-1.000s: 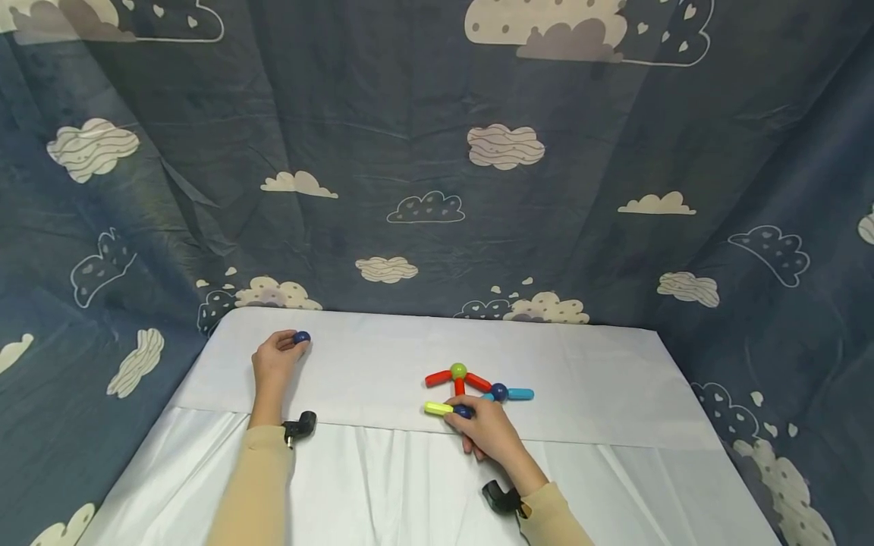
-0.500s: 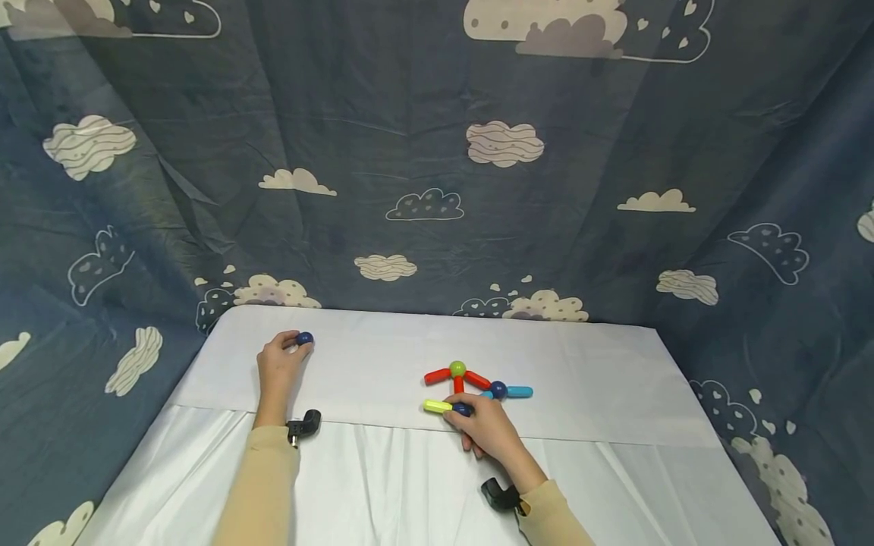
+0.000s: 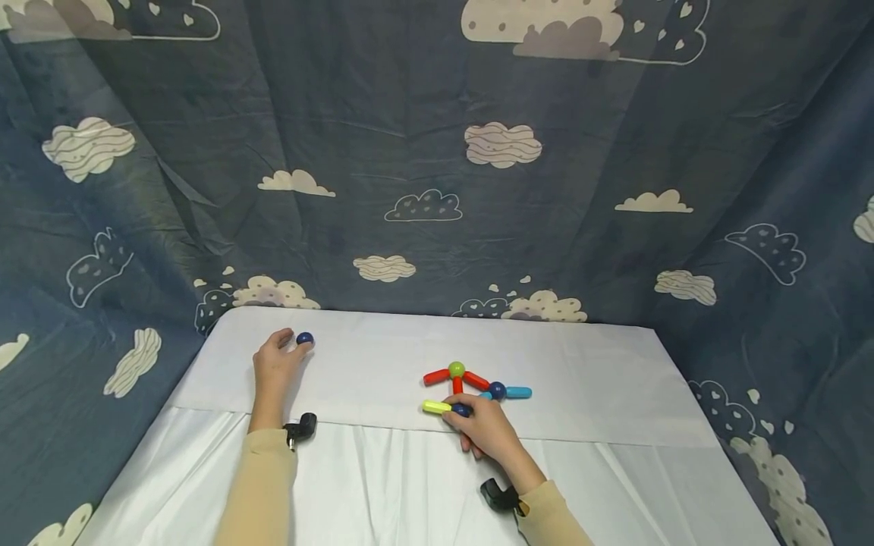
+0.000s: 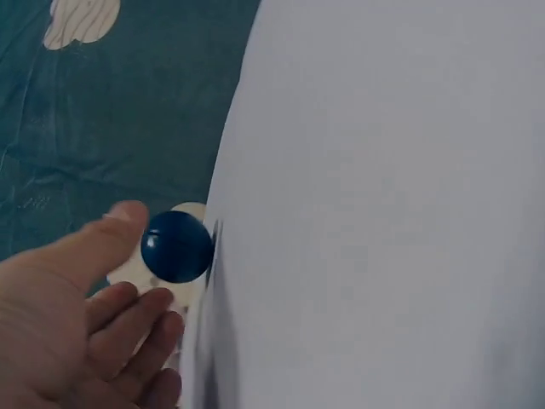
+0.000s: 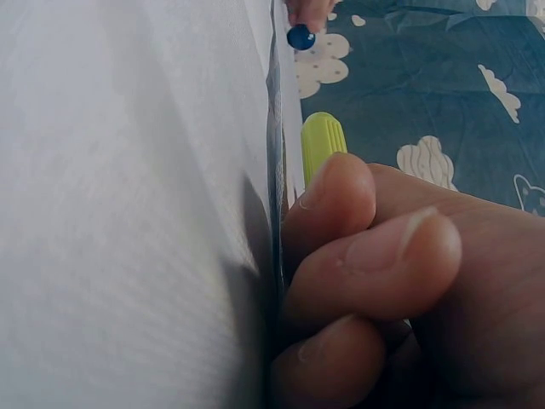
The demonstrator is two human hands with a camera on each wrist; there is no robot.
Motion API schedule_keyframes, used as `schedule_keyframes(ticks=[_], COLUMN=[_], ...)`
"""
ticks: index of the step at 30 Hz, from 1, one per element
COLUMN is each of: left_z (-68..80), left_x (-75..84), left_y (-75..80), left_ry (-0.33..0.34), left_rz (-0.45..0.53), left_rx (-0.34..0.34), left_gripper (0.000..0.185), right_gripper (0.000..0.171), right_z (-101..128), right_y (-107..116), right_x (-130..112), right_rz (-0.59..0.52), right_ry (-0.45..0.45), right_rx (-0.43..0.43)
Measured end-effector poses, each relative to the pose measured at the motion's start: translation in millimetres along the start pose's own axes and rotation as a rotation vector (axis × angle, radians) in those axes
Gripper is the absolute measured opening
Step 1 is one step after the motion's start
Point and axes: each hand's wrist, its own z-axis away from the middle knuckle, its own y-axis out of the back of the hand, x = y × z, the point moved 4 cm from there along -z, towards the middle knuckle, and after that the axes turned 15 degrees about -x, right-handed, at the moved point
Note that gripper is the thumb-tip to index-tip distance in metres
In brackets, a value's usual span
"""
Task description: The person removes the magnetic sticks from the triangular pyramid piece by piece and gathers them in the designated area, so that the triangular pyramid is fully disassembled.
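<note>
A dark blue ball [image 3: 304, 338] [image 4: 176, 246] lies near the table's far left corner. My left hand [image 3: 290, 347] [image 4: 140, 268] rests beside it with relaxed fingers, the thumb tip touching the ball. At the middle lies a flat figure: a green ball [image 3: 457, 370], red sticks [image 3: 435, 376], another blue ball [image 3: 498, 390] and a cyan stick [image 3: 519, 393]. My right hand [image 3: 471, 415] [image 5: 366, 247] has curled fingers pinching a third blue ball [image 3: 463, 410] joined to a yellow stick [image 3: 435, 407] [image 5: 322, 141].
A white cloth covers the table [image 3: 382, 356], with a fold line across it near my hands. A blue cloud-print curtain [image 3: 423, 152] closes off the back and both sides. Black camera mounts [image 3: 300, 428] [image 3: 497, 497] sit on both wrists.
My left fingers have loosened from the blue ball, which now lies on the cloth at the thumb tip. The right hand and the figure have barely moved.
</note>
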Motion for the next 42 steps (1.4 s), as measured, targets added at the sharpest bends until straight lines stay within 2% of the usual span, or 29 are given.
schedule_keyframes(ticks=[5,10,14,17,20,27,34,42], left_z=[12.5,29.4,45.1,55.9,65.5,85.0,98.1,108.6], left_x=[25.7,57.8,82.4,96.7,106.3,116.2,111.7,105.9], left_y=[12.8,20.8,19.9,12.8,1.2,-38.9,-86.0,-131.1], left_ry=[-0.038,-0.123,-0.202,-0.255,-0.314,-0.413,-0.469,-0.520], left_rz=[-0.012,-0.028,-0.017,-0.003,0.016,0.014,-0.018,-0.083], left_rx=[0.047,0.091,0.100,0.086,0.049,-0.113,-0.262,-0.443], left_gripper=[0.062,0.061,0.057,0.054,0.053,0.050,0.044,0.037], right_gripper=[0.032,0.032,0.032,0.032,0.031,0.031,0.032,0.034], right_z=[0,0,0,0,0,0,0,-1], right_y=[1,2,3,3,2,2,0,0], right_x=[-1,0,0,0,0,1,1,2], right_rz=[0.018,0.034,0.035,0.036,0.033,0.022,0.009,0.008], right_ry=[0.005,0.000,-0.002,0.003,0.012,0.019,0.010,0.019], right_rx=[0.015,0.026,0.031,0.031,0.029,0.021,0.013,0.004])
